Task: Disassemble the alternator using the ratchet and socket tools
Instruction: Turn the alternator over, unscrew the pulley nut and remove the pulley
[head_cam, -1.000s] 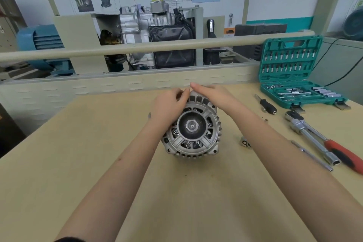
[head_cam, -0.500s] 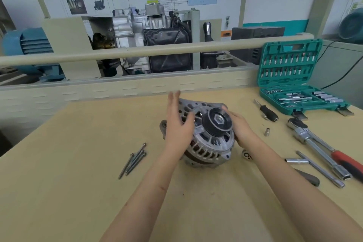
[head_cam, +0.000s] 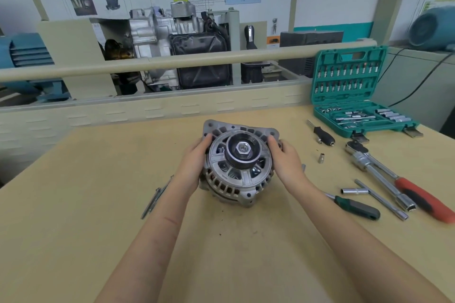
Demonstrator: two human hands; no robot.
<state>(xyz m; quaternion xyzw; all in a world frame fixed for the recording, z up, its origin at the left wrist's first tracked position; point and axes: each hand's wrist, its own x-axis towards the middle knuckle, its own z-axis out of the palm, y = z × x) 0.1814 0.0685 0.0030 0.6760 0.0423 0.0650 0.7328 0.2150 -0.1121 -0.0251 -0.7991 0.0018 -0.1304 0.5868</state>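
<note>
The silver alternator (head_cam: 242, 177) sits tilted on the wooden table (head_cam: 73, 204), its black pulley and hex nut facing up toward me. My left hand (head_cam: 194, 160) grips its left side and my right hand (head_cam: 285, 158) grips its right side. A ratchet (head_cam: 362, 155) with a red handle lies to the right, alongside a long socket extension (head_cam: 391, 187) and a T-bar (head_cam: 376, 197). A small loose socket (head_cam: 320, 158) stands near my right hand. Long bolts (head_cam: 155, 198) lie left of my left forearm, partly hidden.
An open green socket set case (head_cam: 349, 96) stands at the back right. A black-handled driver (head_cam: 321, 133) and a green-handled screwdriver (head_cam: 357, 208) lie on the right side. A beige rail (head_cam: 147, 64) and an engine display stand run behind the table.
I have turned the alternator so the pulley faces up toward me, and both hands moved from its top to its sides. The view shifted, bringing the bolts on the left into sight.
</note>
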